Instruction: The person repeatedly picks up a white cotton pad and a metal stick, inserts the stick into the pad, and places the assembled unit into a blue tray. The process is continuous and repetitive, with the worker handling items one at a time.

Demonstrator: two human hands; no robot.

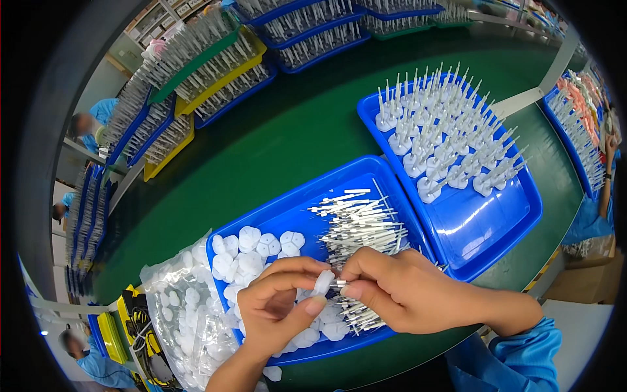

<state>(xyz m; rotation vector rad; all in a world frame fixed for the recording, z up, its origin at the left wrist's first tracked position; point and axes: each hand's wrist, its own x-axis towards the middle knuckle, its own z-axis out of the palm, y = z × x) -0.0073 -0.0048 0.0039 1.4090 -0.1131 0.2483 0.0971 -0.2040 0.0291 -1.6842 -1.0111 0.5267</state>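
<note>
My left hand (274,300) pinches a small white plastic disc-like piece (322,283) between thumb and fingertips. Against it, my right hand (415,291) grips a thin white rod (339,283) at the piece's side; whether the rod's end sits inside the piece cannot be made out. Both hands are over a blue tray (287,204). Loose white rounded plastic pieces (250,262), some with five-lobed faces, fill the tray's left part. A pile of thin white rods with metal ends (366,225) lies in its right part, partly hidden by my right hand.
A second blue tray (457,238) at the right holds many white pieces with upright rods (441,127). A clear plastic bag (189,307) of white pieces lies left. Stacked filled trays (215,65) line the far edge of the green table (281,130). Other people (98,366) sit around.
</note>
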